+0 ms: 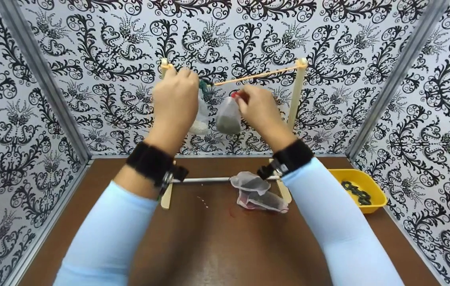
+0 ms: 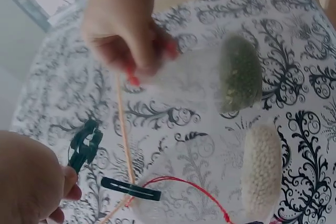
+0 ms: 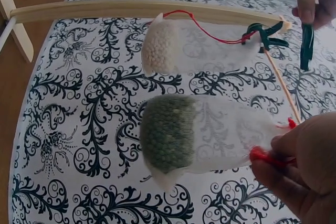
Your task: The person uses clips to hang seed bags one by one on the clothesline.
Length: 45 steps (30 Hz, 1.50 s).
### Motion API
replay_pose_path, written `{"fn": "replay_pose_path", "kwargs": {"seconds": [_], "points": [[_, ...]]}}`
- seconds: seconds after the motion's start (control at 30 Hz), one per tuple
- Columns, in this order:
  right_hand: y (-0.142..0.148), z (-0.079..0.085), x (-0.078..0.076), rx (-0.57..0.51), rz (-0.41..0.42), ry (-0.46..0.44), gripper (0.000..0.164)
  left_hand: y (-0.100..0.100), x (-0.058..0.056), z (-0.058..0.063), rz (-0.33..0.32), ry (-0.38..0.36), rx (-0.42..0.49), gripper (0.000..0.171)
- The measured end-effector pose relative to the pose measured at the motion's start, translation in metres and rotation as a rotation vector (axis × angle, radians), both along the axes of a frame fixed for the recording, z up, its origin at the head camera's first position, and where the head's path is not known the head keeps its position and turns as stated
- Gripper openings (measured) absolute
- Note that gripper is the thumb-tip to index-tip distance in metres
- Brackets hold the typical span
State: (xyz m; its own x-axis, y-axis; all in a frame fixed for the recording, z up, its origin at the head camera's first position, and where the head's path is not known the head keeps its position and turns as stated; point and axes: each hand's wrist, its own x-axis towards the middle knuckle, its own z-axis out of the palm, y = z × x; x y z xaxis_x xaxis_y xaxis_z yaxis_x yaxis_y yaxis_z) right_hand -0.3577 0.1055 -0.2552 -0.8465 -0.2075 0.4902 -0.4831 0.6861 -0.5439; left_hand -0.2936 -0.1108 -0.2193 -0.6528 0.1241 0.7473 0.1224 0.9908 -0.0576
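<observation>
My left hand (image 1: 175, 97) pinches a dark green clip (image 2: 86, 142) beside the left end of an orange cord (image 1: 262, 74). My right hand (image 1: 258, 105) holds a sheer drawstring pouch by its red string (image 3: 268, 157). Green granules (image 3: 168, 132) fill the pouch's bottom, and it hangs just below the cord. A second sheer pouch, with white bean-like grains (image 3: 160, 51) in it, hangs from the cord near its left end. Another dark green clip (image 2: 131, 189) fastens that pouch there, and its red string trails down.
The cord runs between two wooden posts (image 1: 297, 95), joined low by a white rod (image 1: 201, 180). Other sheer pouches (image 1: 262, 200) lie on the brown table (image 1: 217, 246) near the right post's foot. A yellow tray (image 1: 379, 198) at the right holds several dark green clips (image 1: 356, 192).
</observation>
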Motion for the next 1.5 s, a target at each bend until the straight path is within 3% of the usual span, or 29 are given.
{"fn": "replay_pose_path", "kwargs": {"seconds": [0.1, 0.3, 0.6, 1.07, 1.17, 1.3, 1.5], "points": [[-0.011, 0.003, -0.005, -0.023, 0.017, 0.049, 0.013, 0.004, -0.014, 0.009, 0.048, -0.084, -0.024, 0.017], [-0.023, 0.003, -0.012, -0.132, 0.069, 0.081, 0.009, 0.012, -0.029, 0.008, 0.052, -0.120, -0.081, 0.018], [-0.030, 0.005, -0.014, -0.166, 0.087, 0.172, 0.004, 0.018, -0.029, 0.009, 0.058, -0.198, -0.155, 0.016], [-0.033, 0.002, -0.021, -0.262, 0.131, 0.095, 0.005, 0.019, -0.024, 0.009, 0.098, -0.359, -0.241, 0.019], [-0.031, 0.001, -0.022, -0.259, 0.129, 0.092, 0.005, 0.017, -0.023, 0.007, 0.076, -0.369, -0.218, 0.018], [-0.029, -0.002, -0.021, -0.235, 0.119, 0.065, 0.006, 0.013, -0.019, 0.002, 0.013, -0.328, -0.144, 0.018], [-0.025, -0.013, -0.021, -0.196, 0.132, 0.061, 0.010, 0.007, 0.000, -0.019, -0.067, -0.302, 0.117, 0.047]]}}
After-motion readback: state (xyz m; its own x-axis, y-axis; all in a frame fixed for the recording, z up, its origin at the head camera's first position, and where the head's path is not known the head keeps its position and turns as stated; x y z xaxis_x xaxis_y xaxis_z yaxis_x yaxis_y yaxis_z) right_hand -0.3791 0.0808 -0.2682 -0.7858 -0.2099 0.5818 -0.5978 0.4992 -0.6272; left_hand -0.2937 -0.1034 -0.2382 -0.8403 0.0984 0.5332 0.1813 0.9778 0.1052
